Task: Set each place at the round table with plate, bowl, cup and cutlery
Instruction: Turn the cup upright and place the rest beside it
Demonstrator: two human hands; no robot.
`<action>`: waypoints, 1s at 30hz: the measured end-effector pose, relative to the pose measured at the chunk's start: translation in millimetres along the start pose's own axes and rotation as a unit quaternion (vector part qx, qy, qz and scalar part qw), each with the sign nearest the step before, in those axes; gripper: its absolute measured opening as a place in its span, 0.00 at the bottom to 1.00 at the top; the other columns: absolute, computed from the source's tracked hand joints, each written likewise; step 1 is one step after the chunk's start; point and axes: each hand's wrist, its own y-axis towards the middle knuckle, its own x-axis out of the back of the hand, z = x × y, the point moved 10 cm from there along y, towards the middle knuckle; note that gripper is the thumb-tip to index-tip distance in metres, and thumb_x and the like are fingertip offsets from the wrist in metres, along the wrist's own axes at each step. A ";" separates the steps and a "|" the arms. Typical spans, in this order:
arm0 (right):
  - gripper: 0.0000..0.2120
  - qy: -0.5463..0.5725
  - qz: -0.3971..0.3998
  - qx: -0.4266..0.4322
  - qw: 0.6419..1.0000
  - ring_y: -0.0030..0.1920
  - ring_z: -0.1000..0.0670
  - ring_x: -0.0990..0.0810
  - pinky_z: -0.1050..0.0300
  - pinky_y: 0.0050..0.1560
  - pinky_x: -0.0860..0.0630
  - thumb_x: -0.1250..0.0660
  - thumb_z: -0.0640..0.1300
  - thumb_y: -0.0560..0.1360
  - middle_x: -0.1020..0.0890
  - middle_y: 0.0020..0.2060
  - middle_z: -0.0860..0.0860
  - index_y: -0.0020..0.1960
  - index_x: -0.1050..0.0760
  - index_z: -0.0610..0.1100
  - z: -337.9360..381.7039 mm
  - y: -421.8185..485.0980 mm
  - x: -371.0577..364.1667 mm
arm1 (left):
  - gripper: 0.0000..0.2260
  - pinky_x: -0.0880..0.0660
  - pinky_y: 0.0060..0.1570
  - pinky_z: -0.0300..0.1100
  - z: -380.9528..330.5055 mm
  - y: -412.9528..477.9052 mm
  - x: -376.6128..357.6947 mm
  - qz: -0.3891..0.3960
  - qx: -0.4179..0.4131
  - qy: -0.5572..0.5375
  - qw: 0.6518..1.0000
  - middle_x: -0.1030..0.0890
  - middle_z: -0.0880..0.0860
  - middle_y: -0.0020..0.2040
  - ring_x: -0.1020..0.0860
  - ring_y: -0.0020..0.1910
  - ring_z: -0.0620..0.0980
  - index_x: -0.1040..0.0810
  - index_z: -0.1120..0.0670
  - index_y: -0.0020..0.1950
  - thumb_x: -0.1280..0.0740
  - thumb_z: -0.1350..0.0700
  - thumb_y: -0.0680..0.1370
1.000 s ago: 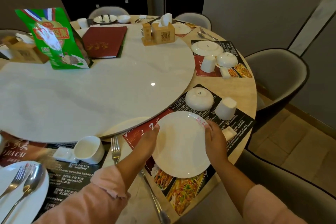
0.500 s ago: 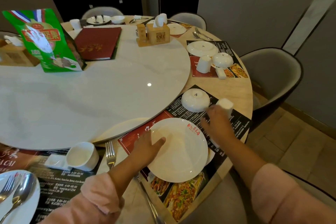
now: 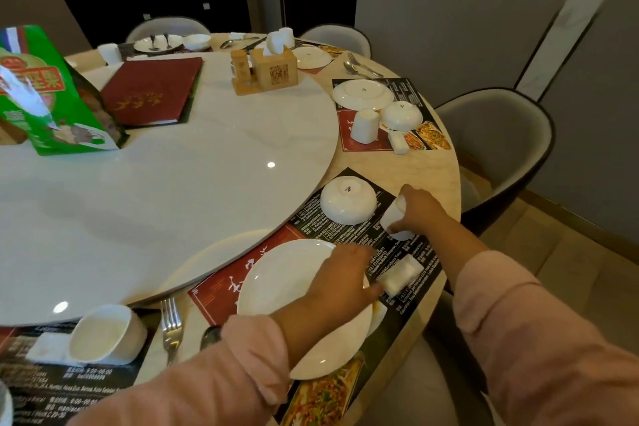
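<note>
The right hand [image 3: 420,209] is curled round the white cup [image 3: 394,223], holding it tilted above the black mat [image 3: 345,245] just beside the upturned bowl [image 3: 347,199]. The left hand [image 3: 340,282] reaches across the plate [image 3: 276,287] with fingers stretched out and not closed on anything, its tips at the small white block [image 3: 403,273]. The likely trouble is at the cup. It is smooth and held at an angle, close to the bowl, so a quick turn could knock it against the bowl or let it slip onto the mat. The left forearm lies over the plate, and a drag of the sleeve could shift the plate toward the table's edge [image 3: 446,162], which is near. Pushing the block could also send it off that side. As for what holds what, the plate is bare. The bowl sits mouth down, so its inside is hidden. The held cup's mouth cannot be seen into. The cup at the next place [image 3: 103,334] leans on its side and shows an empty white inside. The wooden box [image 3: 275,71] on the turntable holds tissues.
</note>
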 end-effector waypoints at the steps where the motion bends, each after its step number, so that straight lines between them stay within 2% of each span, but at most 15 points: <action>1: 0.37 0.049 -0.020 -0.010 0.999 0.59 0.41 0.27 0.54 0.51 0.30 0.21 0.50 0.62 0.26 0.59 0.41 0.63 0.35 0.40 -7.5 -0.9 6.5 | 0.26 0.35 0.67 0.43 -8.4 10.5 -11.2 0.013 -0.007 0.026 1.000 0.30 0.52 0.69 0.34 0.68 0.50 0.34 0.53 0.71 0.32 0.49 0.75; 3: 0.36 0.193 -0.077 -0.051 0.977 0.59 0.42 0.27 0.52 0.52 0.29 0.21 0.51 0.62 0.26 0.60 0.42 0.63 0.34 0.40 -30.7 -5.4 20.9 | 0.26 0.33 0.64 0.45 -19.8 32.1 -31.2 0.027 -0.014 0.082 0.996 0.29 0.54 0.66 0.32 0.65 0.53 0.31 0.55 0.67 0.31 0.47 0.74; 6: 0.34 0.444 -0.112 -0.128 0.880 0.56 0.45 0.26 0.51 0.49 0.27 0.21 0.50 0.61 0.27 0.59 0.45 0.61 0.32 0.44 -67.8 -13.2 22.2 | 0.28 0.33 0.64 0.47 -23.8 59.8 -55.2 0.048 0.000 0.134 0.990 0.29 0.55 0.65 0.32 0.64 0.54 0.32 0.55 0.67 0.31 0.43 0.72; 8: 0.34 0.527 -0.103 -0.165 0.827 0.55 0.45 0.25 0.49 0.48 0.24 0.20 0.50 0.61 0.27 0.59 0.45 0.61 0.33 0.46 -83.5 -13.5 13.6 | 0.28 0.32 0.63 0.48 -21.0 71.9 -67.0 0.068 0.010 0.145 0.987 0.29 0.56 0.65 0.30 0.63 0.55 0.32 0.56 0.67 0.30 0.45 0.72; 9: 0.36 0.540 -0.102 -0.171 0.818 0.56 0.44 0.25 0.46 0.51 0.23 0.20 0.50 0.61 0.28 0.61 0.45 0.63 0.34 0.47 -88.5 -12.6 10.7 | 0.26 0.31 0.62 0.48 -19.0 75.4 -70.2 0.074 0.015 0.137 0.988 0.28 0.56 0.64 0.29 0.62 0.55 0.31 0.56 0.66 0.30 0.46 0.72; 11: 0.39 0.536 -0.111 -0.156 0.822 0.59 0.43 0.26 0.43 0.56 0.24 0.21 0.49 0.62 0.29 0.63 0.45 0.67 0.36 0.47 -93.5 -9.7 8.4 | 0.22 0.28 0.59 0.47 -15.3 79.8 -69.4 0.062 0.017 0.079 0.995 0.26 0.55 0.61 0.26 0.60 0.54 0.29 0.55 0.63 0.30 0.49 0.73; 13: 0.38 0.528 -0.124 -0.124 0.831 0.60 0.44 0.26 0.47 0.57 0.25 0.23 0.47 0.65 0.28 0.64 0.45 0.70 0.37 0.46 -93.6 -8.0 6.7 | 0.18 0.26 0.54 0.44 -8.5 82.4 -58.5 0.014 0.023 -0.060 0.998 0.24 0.52 0.57 0.24 0.55 0.50 0.27 0.54 0.59 0.29 0.52 0.72; 16: 0.32 0.515 -0.155 -0.079 0.839 0.60 0.45 0.25 0.50 0.57 0.25 0.24 0.44 0.67 0.25 0.61 0.46 0.68 0.32 0.45 -93.2 -4.3 9.4 | 0.16 0.23 0.51 0.39 3.9 88.1 -43.5 -0.045 0.032 -0.270 0.961 0.22 0.51 0.54 0.22 0.52 0.47 0.29 0.53 0.58 0.29 0.55 0.73; 19: 0.32 0.482 -0.186 -0.062 0.854 0.59 0.49 0.27 0.51 0.57 0.27 0.24 0.44 0.66 0.25 0.61 0.49 0.66 0.33 0.45 -92.7 3.0 19.1 | 0.18 0.22 0.53 0.38 11.5 94.4 -45.9 -0.035 0.036 -0.373 0.926 0.21 0.53 0.54 0.20 0.54 0.47 0.31 0.52 0.58 0.28 0.58 0.73; 24: 0.31 0.423 -0.217 -0.029 0.879 0.57 0.51 0.27 0.55 0.54 0.29 0.22 0.44 0.64 0.25 0.59 0.49 0.64 0.31 0.44 -84.3 14.8 27.4 | 0.19 0.23 0.48 0.32 10.3 94.2 -47.8 -0.006 0.009 -0.414 0.910 0.24 0.52 0.55 0.21 0.52 0.42 0.32 0.52 0.59 0.29 0.65 0.72; 28: 0.31 0.394 -0.225 -0.013 0.891 0.58 0.48 0.26 0.49 0.59 0.26 0.21 0.44 0.63 0.24 0.59 0.48 0.63 0.30 0.44 -78.5 18.3 24.2 | 0.20 0.28 0.48 0.23 8.9 91.9 -36.0 -0.026 -0.037 -0.270 0.962 0.25 0.42 0.53 0.25 0.50 0.34 0.29 0.49 0.59 0.27 0.60 0.71; 30: 0.32 0.382 -0.230 -0.010 0.895 0.59 0.47 0.26 0.48 0.60 0.26 0.22 0.44 0.64 0.24 0.59 0.47 0.63 0.30 0.44 -76.0 18.7 25.0 | 0.19 0.30 0.47 0.21 9.5 92.5 -31.5 -0.043 -0.045 -0.211 0.976 0.24 0.44 0.54 0.26 0.50 0.36 0.27 0.50 0.60 0.27 0.58 0.71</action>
